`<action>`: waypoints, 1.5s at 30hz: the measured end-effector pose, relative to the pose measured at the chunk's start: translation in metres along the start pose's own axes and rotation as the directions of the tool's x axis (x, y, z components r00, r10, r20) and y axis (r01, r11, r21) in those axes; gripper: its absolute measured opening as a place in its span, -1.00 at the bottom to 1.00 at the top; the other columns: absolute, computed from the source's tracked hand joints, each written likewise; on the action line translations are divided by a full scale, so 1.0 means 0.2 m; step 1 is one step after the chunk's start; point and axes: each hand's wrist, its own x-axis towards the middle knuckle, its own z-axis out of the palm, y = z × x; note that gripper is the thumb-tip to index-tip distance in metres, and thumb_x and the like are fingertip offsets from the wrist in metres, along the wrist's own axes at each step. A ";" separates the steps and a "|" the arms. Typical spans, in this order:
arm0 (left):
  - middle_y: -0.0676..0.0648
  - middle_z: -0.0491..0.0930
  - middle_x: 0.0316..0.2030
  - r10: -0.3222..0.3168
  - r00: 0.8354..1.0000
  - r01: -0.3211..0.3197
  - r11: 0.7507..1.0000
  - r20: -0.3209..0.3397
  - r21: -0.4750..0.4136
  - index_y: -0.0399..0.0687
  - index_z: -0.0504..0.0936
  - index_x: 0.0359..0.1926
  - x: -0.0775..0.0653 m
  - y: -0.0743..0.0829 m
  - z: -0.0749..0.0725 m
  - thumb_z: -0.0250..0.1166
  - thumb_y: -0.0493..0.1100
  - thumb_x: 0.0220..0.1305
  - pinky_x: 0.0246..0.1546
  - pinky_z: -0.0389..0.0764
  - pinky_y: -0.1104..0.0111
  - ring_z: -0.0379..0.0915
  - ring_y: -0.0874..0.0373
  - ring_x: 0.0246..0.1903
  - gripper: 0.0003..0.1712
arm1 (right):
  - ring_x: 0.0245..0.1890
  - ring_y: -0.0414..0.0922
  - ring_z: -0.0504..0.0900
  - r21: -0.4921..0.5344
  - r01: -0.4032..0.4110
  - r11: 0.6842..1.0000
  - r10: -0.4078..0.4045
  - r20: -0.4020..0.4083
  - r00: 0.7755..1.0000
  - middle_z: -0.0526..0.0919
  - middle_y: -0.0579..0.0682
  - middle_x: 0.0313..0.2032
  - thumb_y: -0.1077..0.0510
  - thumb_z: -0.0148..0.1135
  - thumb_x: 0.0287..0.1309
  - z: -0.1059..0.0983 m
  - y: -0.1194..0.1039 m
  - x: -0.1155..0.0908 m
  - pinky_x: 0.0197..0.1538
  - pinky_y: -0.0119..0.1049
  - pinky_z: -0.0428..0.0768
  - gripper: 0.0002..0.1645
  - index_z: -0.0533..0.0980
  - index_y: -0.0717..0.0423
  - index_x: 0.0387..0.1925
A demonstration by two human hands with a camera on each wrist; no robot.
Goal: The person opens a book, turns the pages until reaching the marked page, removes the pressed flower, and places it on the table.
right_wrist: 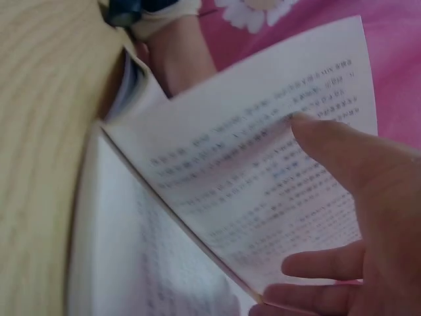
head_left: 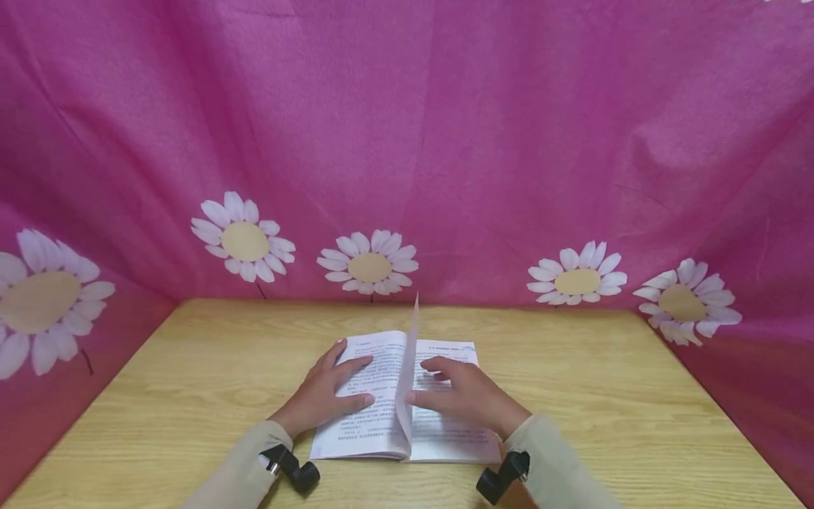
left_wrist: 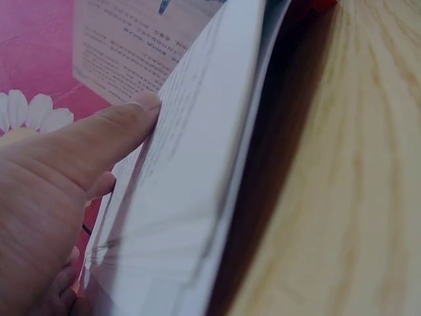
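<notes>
A paperback book (head_left: 372, 424) with printed text lies open on the table, one leaf (head_left: 409, 353) standing upright near its spine. My left hand (head_left: 318, 396) rests on the left-hand page, fingers spread and thumb flat on the paper. Seen from the left wrist, that thumb (left_wrist: 125, 128) lies across the stack of pages near the outer edge. Over the right-hand page is my right hand (head_left: 473, 396), its thumb tip against the raised leaf. The right wrist view shows this thumb (right_wrist: 329, 141) on the leaf's printed face, the other fingers extended lower down.
The light wooden table (head_left: 222, 367) surrounds the book. A pink curtain (head_left: 445, 141) with large white daisies hangs behind the table and along both sides. Each sleeved wrist carries a small black camera (head_left: 302, 475).
</notes>
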 end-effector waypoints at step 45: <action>-0.06 -0.33 0.53 0.029 0.999 -0.033 0.993 -0.042 -0.113 0.40 0.38 0.34 0.00 0.02 -0.01 0.26 0.31 0.17 0.27 -0.13 -0.35 -0.46 -0.15 0.48 -0.30 | 0.42 0.14 0.10 -0.192 0.199 0.961 -0.187 0.077 0.979 0.09 0.11 0.46 -0.42 -0.02 0.25 0.26 -0.07 -0.06 0.24 0.32 0.17 -0.16 0.29 -0.05 0.39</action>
